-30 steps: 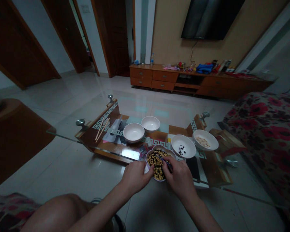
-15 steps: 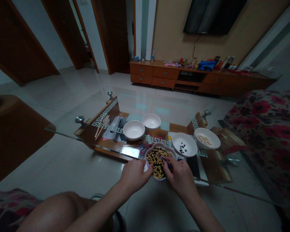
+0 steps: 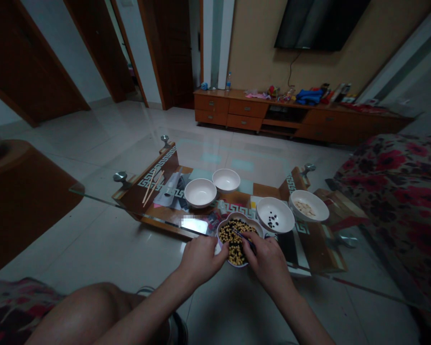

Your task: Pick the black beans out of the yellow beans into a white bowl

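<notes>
A scalloped bowl [image 3: 255, 221] of mixed yellow and black beans [image 3: 237, 256] is at the front edge of the glass table. My left hand [image 3: 202, 258] grips its left rim, thumb over the edge. In my right hand [image 3: 268, 258] is a pair of dark tweezers [image 3: 246, 238], pinched between thumb and fingers, its tips down among the beans. Whether a bean is between the tips is too small to tell. Just right of that bowl, a white bowl [image 3: 285, 222] contains several black beans [image 3: 273, 221]. Farther right, another white bowl [image 3: 320, 207] contains pale flat pieces [image 3: 304, 208].
Two more white bowls, one nearer [image 3: 200, 193] and one farther [image 3: 226, 181], stand at the middle of the glass table [image 3: 104, 203]. Wooden chopsticks [image 3: 153, 188] lie on the left. A bright phone-like rectangle [image 3: 194, 225] is left of the bean bowl. A flowered cover [image 3: 391, 182] borders the right.
The view has shifted very slightly. Both hands stay at the bean bowl, and the tweezers remain among the beans, with little visible movement.
</notes>
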Demonstrator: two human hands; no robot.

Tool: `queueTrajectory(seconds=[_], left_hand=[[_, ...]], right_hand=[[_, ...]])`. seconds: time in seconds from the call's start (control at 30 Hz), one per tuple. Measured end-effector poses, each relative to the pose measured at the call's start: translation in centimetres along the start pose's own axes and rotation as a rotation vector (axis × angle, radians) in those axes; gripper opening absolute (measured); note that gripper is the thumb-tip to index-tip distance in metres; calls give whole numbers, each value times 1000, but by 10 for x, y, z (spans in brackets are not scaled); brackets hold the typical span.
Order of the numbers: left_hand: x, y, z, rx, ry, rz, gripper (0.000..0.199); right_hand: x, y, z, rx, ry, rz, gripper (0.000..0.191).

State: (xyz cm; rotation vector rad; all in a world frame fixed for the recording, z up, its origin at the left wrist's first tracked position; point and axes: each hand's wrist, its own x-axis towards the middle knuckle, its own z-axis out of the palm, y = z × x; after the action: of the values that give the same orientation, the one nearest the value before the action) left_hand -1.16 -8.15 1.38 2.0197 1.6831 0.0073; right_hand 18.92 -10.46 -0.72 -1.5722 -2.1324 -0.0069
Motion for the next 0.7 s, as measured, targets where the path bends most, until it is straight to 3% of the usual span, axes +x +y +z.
queueTrajectory(seconds=[0.7], left_hand=[[0,-2,3,0,36,23,54]], right_hand=[[1,-3,-3,4,8,-25,31]])
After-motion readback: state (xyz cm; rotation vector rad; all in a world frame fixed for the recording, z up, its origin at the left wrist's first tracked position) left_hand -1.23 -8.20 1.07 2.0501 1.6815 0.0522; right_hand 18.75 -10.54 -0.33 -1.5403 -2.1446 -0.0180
